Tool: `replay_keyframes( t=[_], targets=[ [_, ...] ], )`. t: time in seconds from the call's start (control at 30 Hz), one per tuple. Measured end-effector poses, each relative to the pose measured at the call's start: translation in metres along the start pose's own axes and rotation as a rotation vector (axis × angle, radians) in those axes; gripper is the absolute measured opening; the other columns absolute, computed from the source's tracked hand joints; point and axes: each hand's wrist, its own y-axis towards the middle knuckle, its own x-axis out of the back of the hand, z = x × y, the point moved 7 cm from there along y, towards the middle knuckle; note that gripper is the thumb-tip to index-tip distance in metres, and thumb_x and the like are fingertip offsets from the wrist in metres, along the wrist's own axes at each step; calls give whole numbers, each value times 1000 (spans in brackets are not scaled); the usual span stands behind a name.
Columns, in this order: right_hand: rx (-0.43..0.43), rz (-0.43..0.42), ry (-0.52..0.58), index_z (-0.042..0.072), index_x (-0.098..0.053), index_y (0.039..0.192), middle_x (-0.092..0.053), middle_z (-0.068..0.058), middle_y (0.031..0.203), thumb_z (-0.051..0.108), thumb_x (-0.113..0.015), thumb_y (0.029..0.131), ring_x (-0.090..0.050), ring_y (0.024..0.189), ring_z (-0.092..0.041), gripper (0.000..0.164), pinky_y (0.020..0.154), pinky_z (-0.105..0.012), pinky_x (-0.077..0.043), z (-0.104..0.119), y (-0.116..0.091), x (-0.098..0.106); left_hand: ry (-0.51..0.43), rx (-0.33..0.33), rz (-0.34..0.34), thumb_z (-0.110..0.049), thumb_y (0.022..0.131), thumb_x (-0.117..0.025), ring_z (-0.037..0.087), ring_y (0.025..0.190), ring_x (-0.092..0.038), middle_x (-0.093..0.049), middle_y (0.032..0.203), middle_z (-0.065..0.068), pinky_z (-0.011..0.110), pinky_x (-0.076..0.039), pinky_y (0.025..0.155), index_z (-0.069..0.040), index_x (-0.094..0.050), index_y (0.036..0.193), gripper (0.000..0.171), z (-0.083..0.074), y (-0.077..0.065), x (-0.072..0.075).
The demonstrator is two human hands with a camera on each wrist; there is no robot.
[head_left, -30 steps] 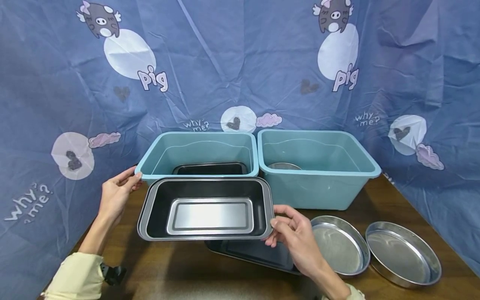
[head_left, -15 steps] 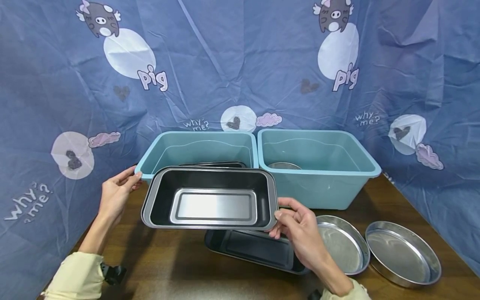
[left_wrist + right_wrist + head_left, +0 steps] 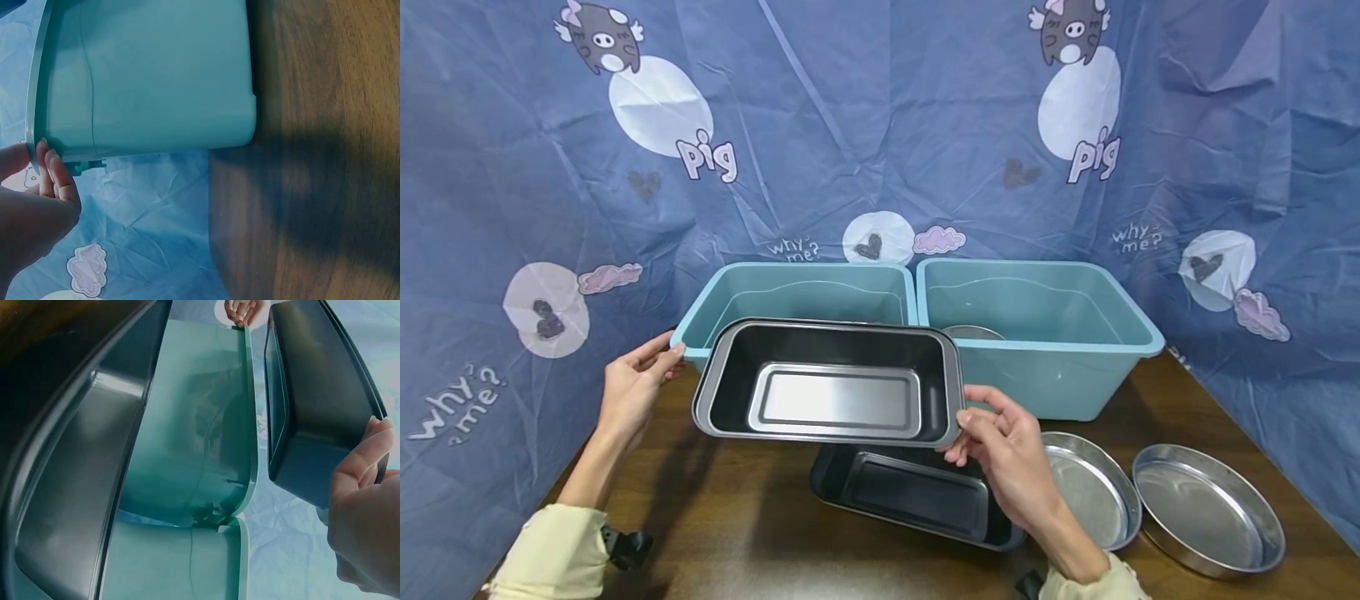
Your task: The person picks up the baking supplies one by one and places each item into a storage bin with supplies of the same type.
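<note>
My right hand (image 3: 1007,442) pinches the right end rim of a dark rectangular loaf pan (image 3: 835,396), held raised with its inside tilted toward me. The pan overlaps the front of the left teal bin (image 3: 797,275) in the head view; the right wrist view shows the pan's outside (image 3: 319,387) apart from the bin's rim. With thumb and fingertips, my left hand (image 3: 632,387) grips that bin's left front rim, seen closely in the left wrist view (image 3: 56,181). Beneath the raised pan, a second dark loaf pan (image 3: 917,496) lies on the table, partly covered by it.
A second teal bin (image 3: 1022,379) stands right beside the first, with a round metal pan (image 3: 973,332) inside. Two round metal cake pans (image 3: 1093,492) lie on the wooden table (image 3: 715,533) at the right. A blue printed cloth (image 3: 880,125) hangs behind.
My right hand has raised the loaf pan up and slightly right, so it hides the dark pan inside the left bin and uncovers more of the one below. My left hand stays on the rim.
</note>
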Motion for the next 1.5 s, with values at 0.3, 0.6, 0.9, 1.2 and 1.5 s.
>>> replay_keyframes(
  t=[0.3, 0.6, 0.9, 1.2, 1.5],
  targets=[
    [-12, -33, -1, -15, -46, 125, -71, -7, 75, -10, -49, 99, -65, 58, -13, 27, 57, -22, -53, 1, 9, 4, -22, -8, 7, -6, 102, -62, 0, 73, -64, -68, 82, -13, 13, -52, 68, 21, -46, 142, 50, 0, 0, -1],
    [-20, -56, -25, -15, -46, 125, -71, -7, 75, -9, -48, 99, -65, 59, -13, 27, 58, -22, -54, 2, 17, 6, -10, -20, 15, -7, 102, -63, -1, 72, -65, -68, 82, -13, 13, -52, 68, 21, -46, 142, 51, 0, -1, 0],
    [-20, -69, -53, -14, -47, 128, -72, -8, 79, -10, -46, 100, -66, 61, -13, 28, 59, -21, -54, -1, 25, 8, -30, -13, 16, -5, 103, -62, -1, 72, -65, -69, 80, -12, 13, -52, 69, 22, -45, 142, 51, 0, -1, -1],
    [16, -66, 0, -14, -47, 125, -72, -7, 77, -10, -46, 100, -65, 59, -12, 25, 58, -21, -52, 0, 34, 6, -16, -10, 5, -6, 102, -62, -1, 71, -65, -69, 79, -12, 12, -52, 69, 20, -46, 142, 50, 1, -1, 0],
    [26, -73, 14, -12, -48, 125, -72, -4, 74, -11, -44, 99, -65, 58, -10, 26, 58, -20, -52, -3, 45, 5, 0, -13, 1, -6, 102, -63, -1, 72, -64, -68, 81, -13, 12, -51, 69, 19, -47, 142, 50, 1, -1, 0]
  ],
)
